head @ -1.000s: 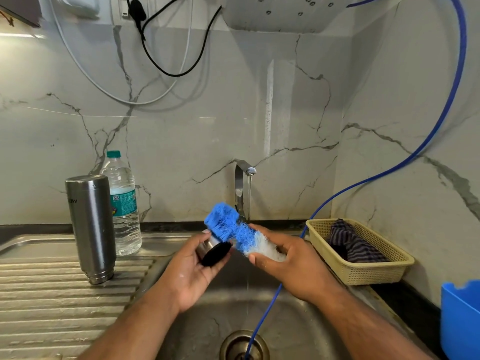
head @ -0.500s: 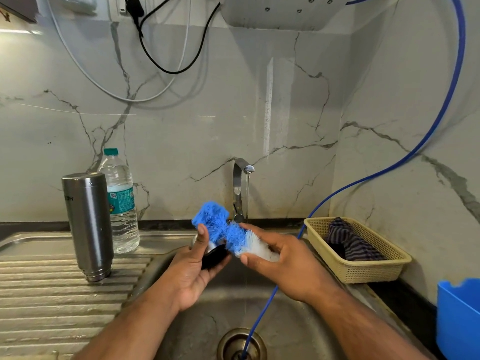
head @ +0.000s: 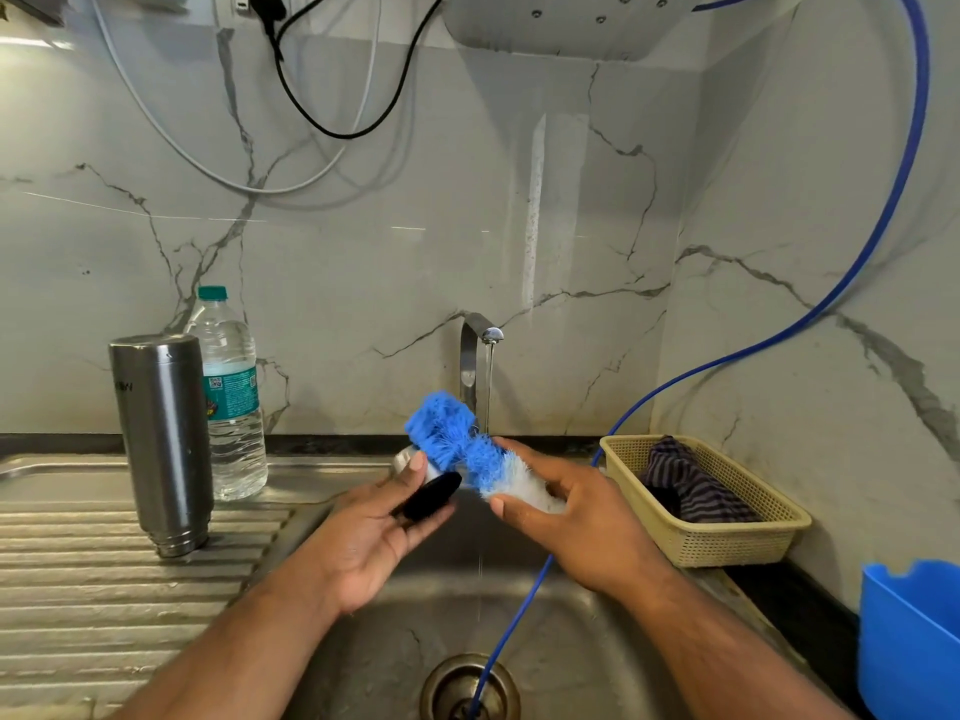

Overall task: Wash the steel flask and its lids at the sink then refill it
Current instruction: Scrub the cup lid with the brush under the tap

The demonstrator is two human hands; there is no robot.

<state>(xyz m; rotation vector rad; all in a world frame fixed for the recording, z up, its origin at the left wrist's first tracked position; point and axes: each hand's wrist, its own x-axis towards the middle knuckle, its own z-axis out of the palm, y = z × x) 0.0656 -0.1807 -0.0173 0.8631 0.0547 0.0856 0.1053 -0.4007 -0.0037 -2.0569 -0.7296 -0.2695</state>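
Two hands are being held over the sink [head: 571, 662] basin, lower centre of the head view. A small lid [head: 431, 493], steel rim and black face, is being gripped by the left hand [head: 374, 532], with the thumb on the rim and the fingers curled underneath. A blue-and-white brush [head: 457, 444] is being grasped at its white bristles by the right hand [head: 576, 517], fingers wrapped round it. The blue end is being held against the lid's upper side. A thin stream of water is being let out of the tap [head: 475, 366] at centre, just behind the brush. The steel flask [head: 163, 444] is being left standing at middle left, threaded mouth down, on the ribbed draining board [head: 78, 589], well apart from both hands. A plastic water bottle [head: 231, 397] is being kept upright just behind it. A blue hose [head: 810, 324] is being run from upper right down into the drain [head: 447, 683] at bottom centre. A striped cloth [head: 691, 485] is being held in a beige basket [head: 727, 543] at middle right. A blue container [head: 909, 641] is being cut off by the lower right edge. Cables [head: 337, 133] are being left hanging on the wall, upper left.
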